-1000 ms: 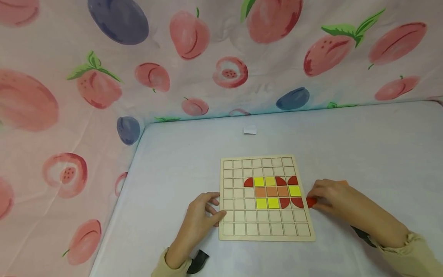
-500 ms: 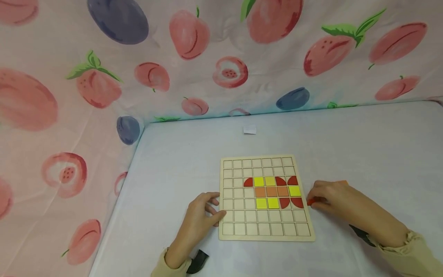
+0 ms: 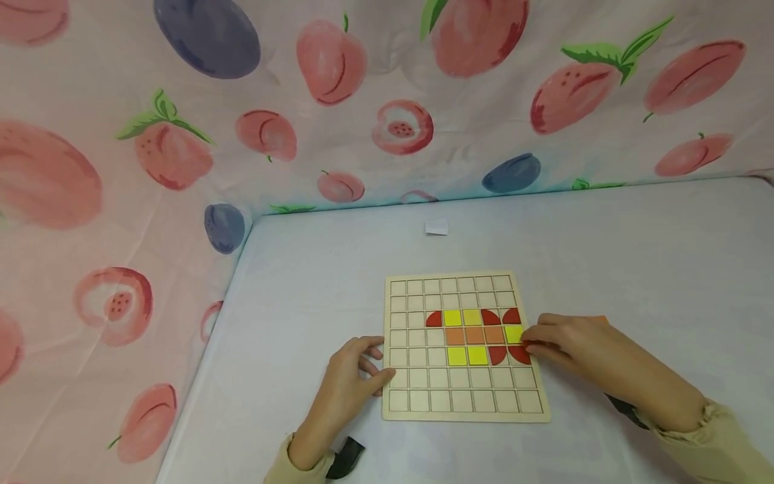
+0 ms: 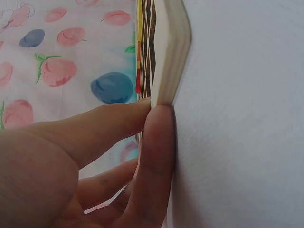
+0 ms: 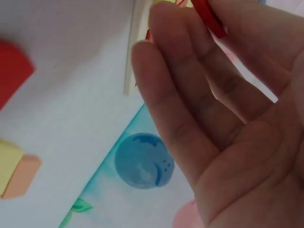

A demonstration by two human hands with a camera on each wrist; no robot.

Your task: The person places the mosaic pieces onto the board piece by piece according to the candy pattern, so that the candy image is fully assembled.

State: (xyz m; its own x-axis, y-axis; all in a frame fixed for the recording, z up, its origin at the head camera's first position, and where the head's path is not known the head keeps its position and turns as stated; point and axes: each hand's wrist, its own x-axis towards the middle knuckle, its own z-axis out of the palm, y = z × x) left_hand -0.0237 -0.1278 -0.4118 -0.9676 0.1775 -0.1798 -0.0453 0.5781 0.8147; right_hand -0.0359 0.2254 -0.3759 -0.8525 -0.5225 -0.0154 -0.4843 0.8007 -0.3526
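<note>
A square wooden grid board [image 3: 423,396] lies on the white table with yellow and orange squares and red quarter-circle tiles in its middle rows. My left hand [image 3: 353,375] holds the board's left edge, the thumb lying over the rim. In the left wrist view the fingers [image 4: 159,137] meet the board's pale edge [image 4: 175,52]. My right hand [image 3: 562,339] is over the board's right edge, close to the yellow square at the row's end. Between its thumb and fingers it pinches a red tile [image 5: 209,18], whose outline is mostly hidden.
A small white paper [image 3: 437,227] lies beyond the board. An orange piece [image 3: 600,319] shows behind the right hand. The right wrist view has a loose red piece [image 5: 13,71], a yellow piece [image 5: 8,164] and a peach-coloured piece [image 5: 23,176]. A fruit-print cloth [image 3: 363,87] rises behind the table.
My right hand has moved left with the red tile, from beside the board to over its right edge. The left hand and the board have stayed put.
</note>
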